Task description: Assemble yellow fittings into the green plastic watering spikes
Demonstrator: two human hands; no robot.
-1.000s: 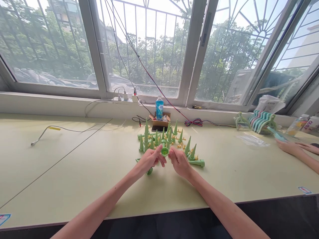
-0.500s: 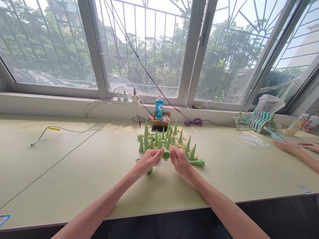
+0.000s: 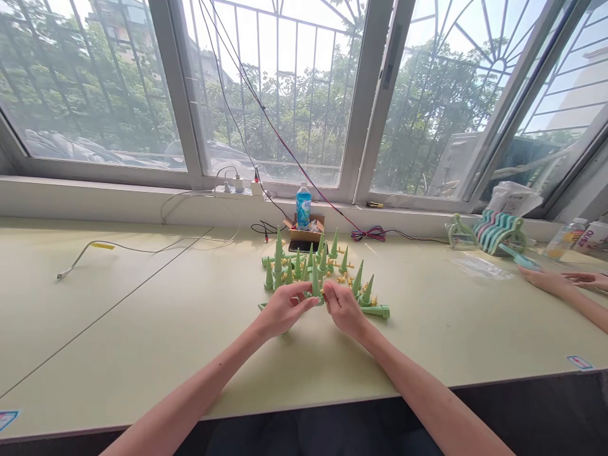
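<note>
My left hand (image 3: 287, 307) is closed around the base of a green plastic watering spike (image 3: 316, 282), its tip pointing up. My right hand (image 3: 342, 307) is pinched close by on the right. A bit of a small yellow valve (image 3: 323, 292) shows between its fingertips and the spike, partly hidden by the fingers. Several more green spikes (image 3: 278, 244) stand on the table just beyond my hands. Small yellow valves (image 3: 342, 277) lie among them, and some spikes have one sticking out. One green spike (image 3: 376, 311) lies on its side right of my right hand.
Behind the spikes, a blue bottle (image 3: 303, 206) stands at a small cardboard box (image 3: 319, 234), with a dark phone (image 3: 302, 246) in front. A white cable (image 3: 137, 251) crosses the table on the left. At right, another person's hand (image 3: 541, 277) holds a teal hanger-like piece near green racks (image 3: 498, 231).
The spike in my left hand has turned from its open round end facing me to tip upward. My left fingers have shifted around its base; my right hand has stayed nearly in place.
</note>
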